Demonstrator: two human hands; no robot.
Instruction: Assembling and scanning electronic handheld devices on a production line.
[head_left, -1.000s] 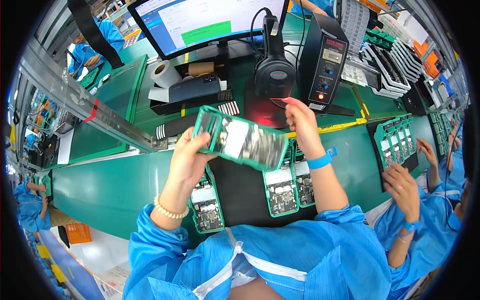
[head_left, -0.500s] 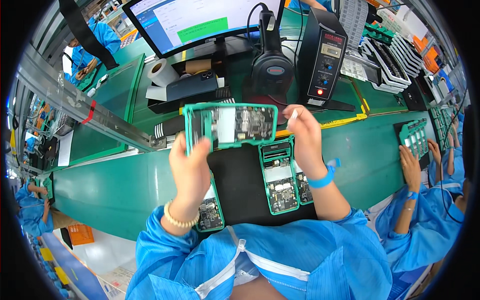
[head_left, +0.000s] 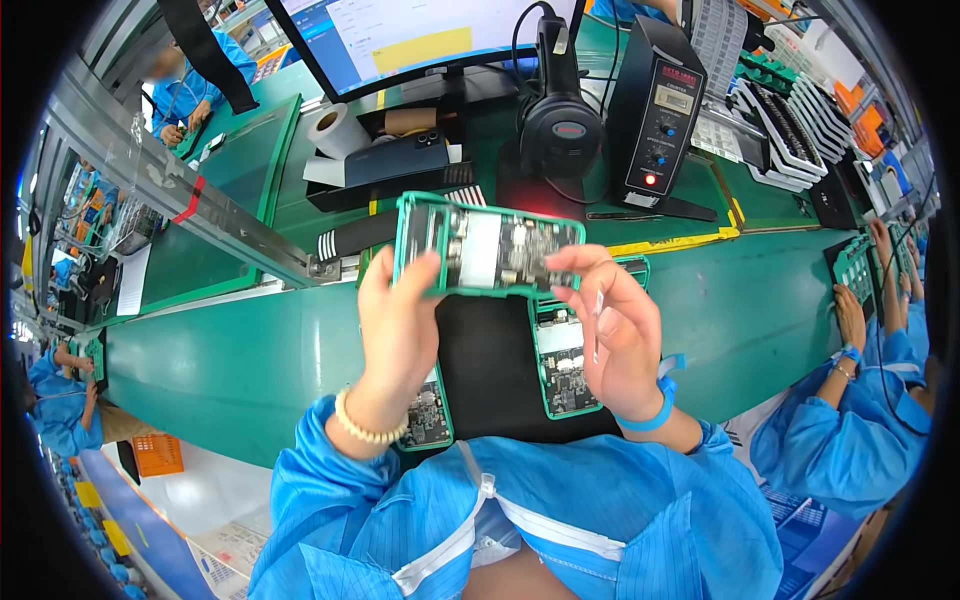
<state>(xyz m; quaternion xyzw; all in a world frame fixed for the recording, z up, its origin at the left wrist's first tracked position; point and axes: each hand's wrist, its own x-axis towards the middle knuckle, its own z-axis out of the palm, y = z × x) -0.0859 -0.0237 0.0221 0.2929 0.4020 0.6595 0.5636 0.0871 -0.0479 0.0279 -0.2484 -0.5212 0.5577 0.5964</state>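
My left hand [head_left: 395, 310] grips the left end of a green frame [head_left: 408, 215] and holds it up, tilted, over the work surface. A circuit board [head_left: 532, 250] with a white patch across its middle sits in that frame. My right hand [head_left: 620, 330] is at the frame's right end, its fingertips at the board's edge. A small white strip [head_left: 598, 310] shows between its bent fingers. Below lie more green-framed circuit boards, one [head_left: 566, 375] under my right hand and another [head_left: 427, 415] beside my left wrist, both partly hidden.
A black mat [head_left: 485, 365] lies on the green bench [head_left: 220, 370]. Behind stand a monitor [head_left: 430, 45], a handheld scanner on its stand [head_left: 565, 135], a black control box [head_left: 660, 120] and a paper roll [head_left: 338, 130]. A metal post [head_left: 220, 220] slants at left. Co-workers' hands [head_left: 850, 315] work at right.
The held frame has moved slightly right and up. My right hand has come down and in to its right end. The coloured block on the monitor turned from green to yellow.
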